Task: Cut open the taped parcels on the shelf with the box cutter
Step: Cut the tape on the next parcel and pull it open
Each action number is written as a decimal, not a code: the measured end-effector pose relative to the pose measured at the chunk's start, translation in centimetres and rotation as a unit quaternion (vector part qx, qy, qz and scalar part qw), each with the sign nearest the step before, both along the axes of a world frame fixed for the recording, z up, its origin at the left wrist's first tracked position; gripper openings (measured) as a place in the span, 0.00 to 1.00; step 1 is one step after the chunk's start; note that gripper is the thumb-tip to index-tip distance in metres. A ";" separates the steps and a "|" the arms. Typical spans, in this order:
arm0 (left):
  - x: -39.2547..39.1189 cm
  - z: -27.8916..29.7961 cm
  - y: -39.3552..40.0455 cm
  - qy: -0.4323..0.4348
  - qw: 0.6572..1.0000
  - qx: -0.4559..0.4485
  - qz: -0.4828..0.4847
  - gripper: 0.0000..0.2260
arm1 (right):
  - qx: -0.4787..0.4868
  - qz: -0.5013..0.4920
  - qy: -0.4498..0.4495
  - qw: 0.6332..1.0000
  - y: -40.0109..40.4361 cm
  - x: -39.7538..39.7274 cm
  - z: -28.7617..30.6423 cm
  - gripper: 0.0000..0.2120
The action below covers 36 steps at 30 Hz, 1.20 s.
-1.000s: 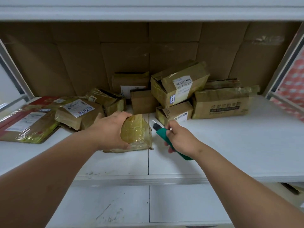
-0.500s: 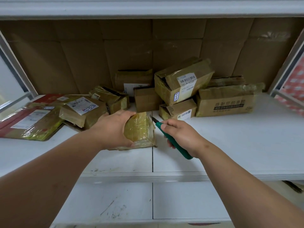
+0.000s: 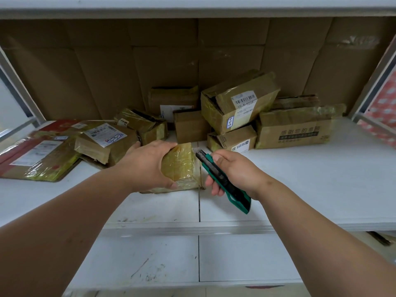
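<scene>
Left hand (image 3: pixel 147 166) clamps the parcel (image 3: pixel 179 166), right hand (image 3: pixel 233 171) grips the cutter (image 3: pixel 222 181). I'd slice shallow along the tape, away from that thumb.

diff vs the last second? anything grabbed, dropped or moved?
The right hand has brought the green box cutter in from a short way off, so its tip now sits at the upper right corner of the small taped parcel. Nothing grabbed or released. The left hand still grips that parcel on the shelf; the other parcels have not shifted.
</scene>
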<state>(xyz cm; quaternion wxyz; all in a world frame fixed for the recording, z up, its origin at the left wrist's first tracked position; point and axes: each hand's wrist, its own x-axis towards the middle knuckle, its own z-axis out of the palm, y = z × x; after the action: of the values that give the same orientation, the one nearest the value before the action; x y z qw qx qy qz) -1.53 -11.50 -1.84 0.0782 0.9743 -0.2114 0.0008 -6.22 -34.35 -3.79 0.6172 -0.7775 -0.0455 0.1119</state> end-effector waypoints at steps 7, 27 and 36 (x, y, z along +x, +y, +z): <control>0.1 -0.1 0.0 0.006 1.000 0.006 0.000 0.50 | 0.023 0.008 0.007 1.000 0.2 0.6 0.0 0.14; 0.1 0.1 0.0 0.015 1.000 0.002 0.000 0.50 | 0.017 0.001 0.027 0.999 0.3 1.5 0.6 0.14; 0.3 0.0 0.1 0.024 1.000 0.005 -0.007 0.50 | -0.083 0.030 0.093 0.992 -0.3 2.4 2.7 0.15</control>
<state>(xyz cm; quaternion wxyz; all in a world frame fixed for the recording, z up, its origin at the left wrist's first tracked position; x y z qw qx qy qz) -1.19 -11.40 -1.85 0.0782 0.9728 -0.2165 -0.0242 -3.80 -34.68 -1.05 0.5487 -0.8103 -0.0020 0.2059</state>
